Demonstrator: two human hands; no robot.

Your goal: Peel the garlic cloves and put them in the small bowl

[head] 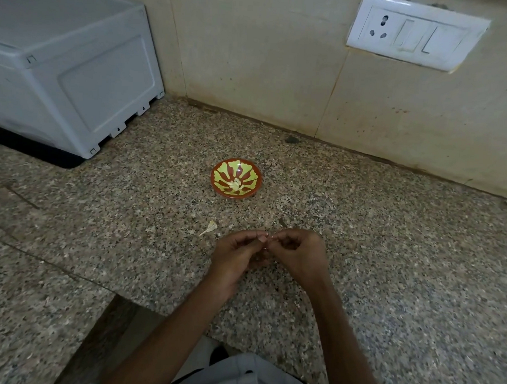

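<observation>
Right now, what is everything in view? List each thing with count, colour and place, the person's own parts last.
small bowl: one, red-brown with yellow-green pattern, centre of countertop, pale peeled cloves inside
garlic skin scrap: one, whitish, on countertop left of the hands
countertop: one, speckled granite, across the frame
appliance: one, white, far left against wall
socket and switch plate: one, white, on wall upper right
wall: beige tiles, behind countertop
left hand: one, fingertips meeting the right's, contents hidden
right hand: one, beside the left

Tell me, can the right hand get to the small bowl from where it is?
Probably yes. Only bare counter lies between the right hand and the bowl, though both hands are busy pinching something small.
</observation>
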